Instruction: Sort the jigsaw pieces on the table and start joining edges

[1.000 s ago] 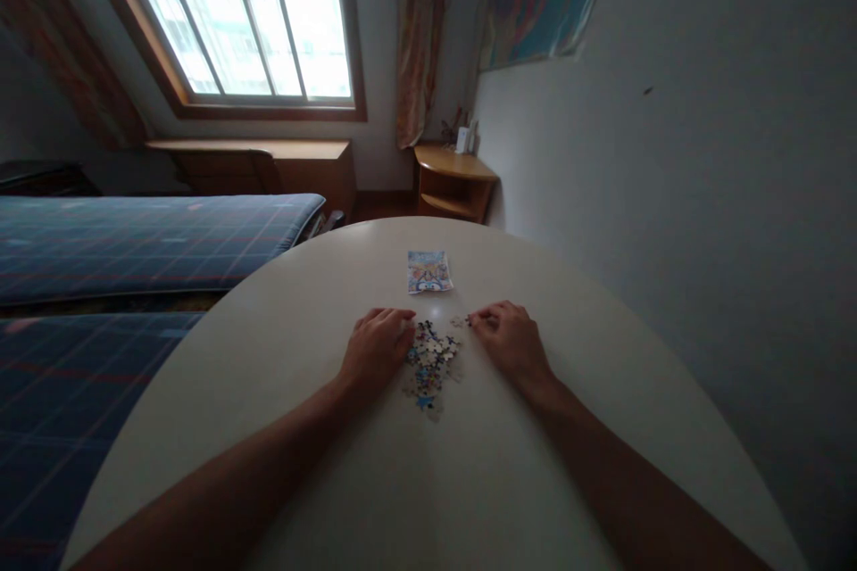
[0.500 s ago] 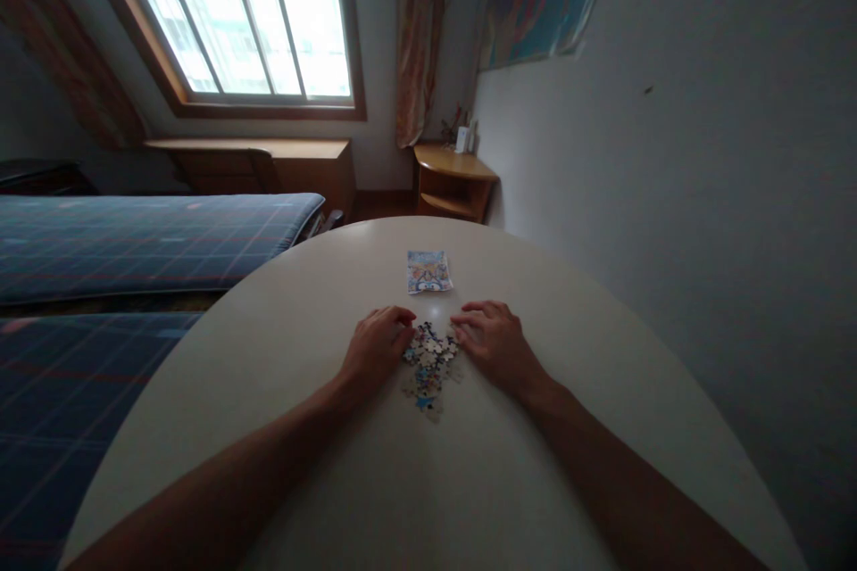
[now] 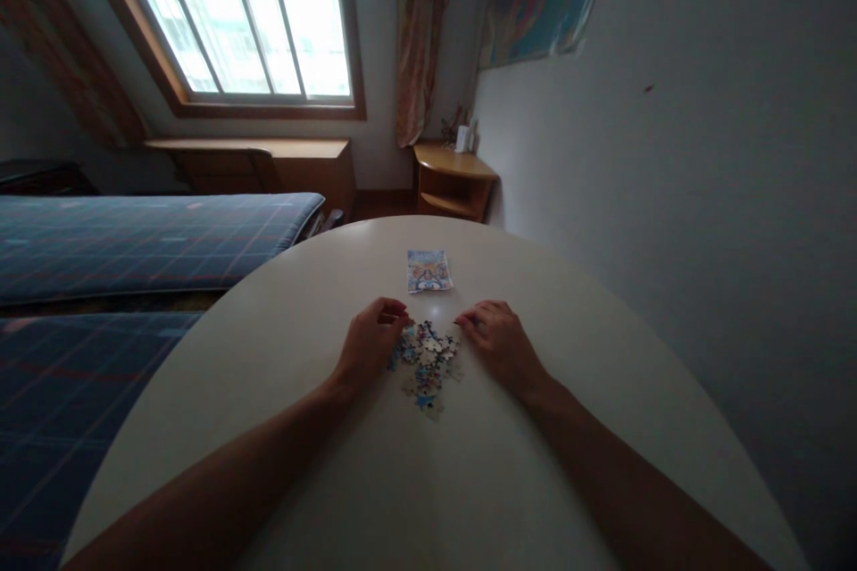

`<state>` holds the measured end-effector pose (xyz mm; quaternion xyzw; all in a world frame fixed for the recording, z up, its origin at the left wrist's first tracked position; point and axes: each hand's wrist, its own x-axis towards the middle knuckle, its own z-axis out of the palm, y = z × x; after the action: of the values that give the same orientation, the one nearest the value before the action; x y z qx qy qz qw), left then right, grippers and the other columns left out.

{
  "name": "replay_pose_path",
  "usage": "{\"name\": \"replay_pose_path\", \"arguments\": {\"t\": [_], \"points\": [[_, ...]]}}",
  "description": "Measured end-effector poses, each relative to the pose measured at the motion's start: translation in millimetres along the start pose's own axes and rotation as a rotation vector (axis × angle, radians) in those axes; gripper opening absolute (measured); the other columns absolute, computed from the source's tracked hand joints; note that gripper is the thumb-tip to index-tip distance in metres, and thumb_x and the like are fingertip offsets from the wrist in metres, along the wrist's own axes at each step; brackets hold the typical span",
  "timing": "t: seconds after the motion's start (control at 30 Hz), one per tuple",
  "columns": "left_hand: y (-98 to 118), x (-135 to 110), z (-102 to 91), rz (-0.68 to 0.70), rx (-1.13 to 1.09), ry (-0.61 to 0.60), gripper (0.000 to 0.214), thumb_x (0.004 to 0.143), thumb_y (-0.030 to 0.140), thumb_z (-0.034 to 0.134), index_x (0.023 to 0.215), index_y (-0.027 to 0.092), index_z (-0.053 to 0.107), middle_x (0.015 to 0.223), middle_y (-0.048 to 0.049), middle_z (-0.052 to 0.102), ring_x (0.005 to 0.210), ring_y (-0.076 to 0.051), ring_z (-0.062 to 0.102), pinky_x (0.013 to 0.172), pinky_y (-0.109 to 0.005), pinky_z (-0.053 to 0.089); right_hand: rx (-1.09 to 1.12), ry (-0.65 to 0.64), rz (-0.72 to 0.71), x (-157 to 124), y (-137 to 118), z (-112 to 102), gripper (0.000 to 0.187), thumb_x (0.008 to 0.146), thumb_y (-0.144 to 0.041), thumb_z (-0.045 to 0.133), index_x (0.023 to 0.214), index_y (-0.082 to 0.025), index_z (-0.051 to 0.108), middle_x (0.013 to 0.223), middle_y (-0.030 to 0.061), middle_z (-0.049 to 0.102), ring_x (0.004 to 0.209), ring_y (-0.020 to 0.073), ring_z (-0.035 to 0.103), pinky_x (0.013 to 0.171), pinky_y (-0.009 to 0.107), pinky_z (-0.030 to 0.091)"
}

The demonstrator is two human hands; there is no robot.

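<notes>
A small heap of jigsaw puzzle pieces (image 3: 428,357) lies on the round white table (image 3: 509,500), some showing pale backs and others blue. At the heap's upper left, my left hand (image 3: 371,339) has thumb and forefinger pinched on a puzzle piece, which barely shows at the fingertips. My right hand (image 3: 499,339) is closed at the upper right of the heap, its thumb and forefinger pinching a small dark-edged puzzle piece. Beyond both hands, a colourful printed picture sheet (image 3: 429,271) with a blue cartoon figure lies flat.
A bed with a blue plaid mattress (image 3: 153,241) stands left of the table. A wooden desk (image 3: 308,156) is under the window, and a corner shelf (image 3: 455,165) stands past the table's far edge. A white wall (image 3: 669,196) runs along the right.
The fingers of both hands have drawn into pinches. My left hand has shifted slightly left, uncovering pieces at the heap's left side. The picture sheet has not moved.
</notes>
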<state>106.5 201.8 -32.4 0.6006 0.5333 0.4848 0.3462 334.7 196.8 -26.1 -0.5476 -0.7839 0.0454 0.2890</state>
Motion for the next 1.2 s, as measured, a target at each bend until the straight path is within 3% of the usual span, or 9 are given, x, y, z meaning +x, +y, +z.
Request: {"name": "replay_pose_path", "arguments": {"t": [0.17, 0.33, 0.5, 0.63, 0.77, 1.03, 1.2], "points": [[-2.0, 0.0, -0.7, -0.004, -0.04, -0.021, 0.019, 0.074, 0.028, 0.067, 0.09, 0.018, 0.064, 0.085, -0.0054, 0.074, 0.08, -0.02, 0.071, 0.072, -0.03, 0.055, 0.004, 0.007, 0.044, 0.5, 4.7, 2.1, 0.02, 0.094, -0.031, 0.059, 0.089, -0.019, 0.074, 0.096, 0.0068, 0.07, 0.102, 0.0238, 0.055, 0.095, 0.037, 0.04], [-5.1, -0.1, -0.7, 0.006, -0.018, -0.039, 0.018, 0.077, 0.028, 0.065, 0.092, 0.018, 0.063, 0.09, -0.0059, 0.074, 0.081, -0.019, 0.071, 0.073, -0.031, 0.056, 0.029, 0.033, 0.043, -0.7, 2.5, 1.9, 0.018, 0.091, -0.029, 0.062, 0.1, -0.021, 0.075, 0.104, 0.0078, 0.068, 0.106, 0.0241, 0.054, 0.098, 0.04, 0.041], [-3.4, 3.5, -3.5, 0.018, 0.039, -0.008, 0.014, 0.079, 0.024, 0.063, 0.092, 0.018, 0.062, 0.09, -0.0063, 0.075, 0.082, -0.02, 0.072, 0.072, -0.031, 0.056, 0.077, -0.012, -0.056, -4.8, -6.1, -0.8, 0.017, 0.088, -0.028, 0.063, 0.1, -0.025, 0.075, 0.111, 0.0069, 0.066, 0.113, 0.0249, 0.052, 0.103, 0.044, 0.037], [-3.7, 11.1, -14.3, 0.23, 0.248, 0.076, 0.01, 0.085, 0.019, 0.058, 0.094, 0.019, 0.062, 0.09, -0.0038, 0.074, 0.082, -0.018, 0.071, 0.081, -0.032, 0.054, 0.066, -0.052, -0.099, -6.7, -7.0, -1.1, 0.017, 0.084, -0.025, 0.067, 0.099, -0.027, 0.076, 0.112, 0.0058, 0.066, 0.119, 0.0259, 0.049, 0.105, 0.046, 0.035], [-8.0, 12.9, -18.9, 0.381, 0.524, 0.037, 0.011, 0.089, 0.016, 0.054, 0.093, 0.02, 0.063, 0.092, -0.0035, 0.073, 0.084, -0.019, 0.069, 0.081, -0.031, 0.052, 0.083, -0.063, -0.12, -5.6, -3.6, 0.2, 0.017, 0.087, -0.025, 0.066, 0.1, -0.025, 0.077, 0.108, 0.0062, 0.069, 0.116, 0.0248, 0.05, 0.104, 0.043, 0.038], [-2.2, 3.9, -12.7, 0.36, 0.678, -0.102, 0.016, 0.092, 0.018, 0.054, 0.101, 0.024, 0.065, 0.101, -0.0022, 0.074, 0.089, -0.02, 0.07, 0.078, -0.029, 0.052, 0.102, -0.053, -0.09, -3.3, -0.8, 0.9, 0.018, 0.092, -0.023, 0.06, 0.102, -0.023, 0.075, 0.102, 0.0064, 0.071, 0.114, 0.0259, 0.051, 0.1, 0.043, 0.041], [0.7, 2.2, -15.5, 0.326, 0.732, -0.041, 0.018, 0.093, 0.02, 0.053, 0.103, 0.027, 0.066, 0.104, -0.0002, 0.074, 0.089, -0.019, 0.07, 0.078, -0.029, 0.051, 0.155, 0.023, -0.05, -2.0, 1.1, 2.3, 0.017, 0.091, -0.023, 0.062, 0.103, -0.022, 0.074, 0.098, 0.0066, 0.072, 0.11, 0.0249, 0.055, 0.097, 0.041, 0.045]]}}
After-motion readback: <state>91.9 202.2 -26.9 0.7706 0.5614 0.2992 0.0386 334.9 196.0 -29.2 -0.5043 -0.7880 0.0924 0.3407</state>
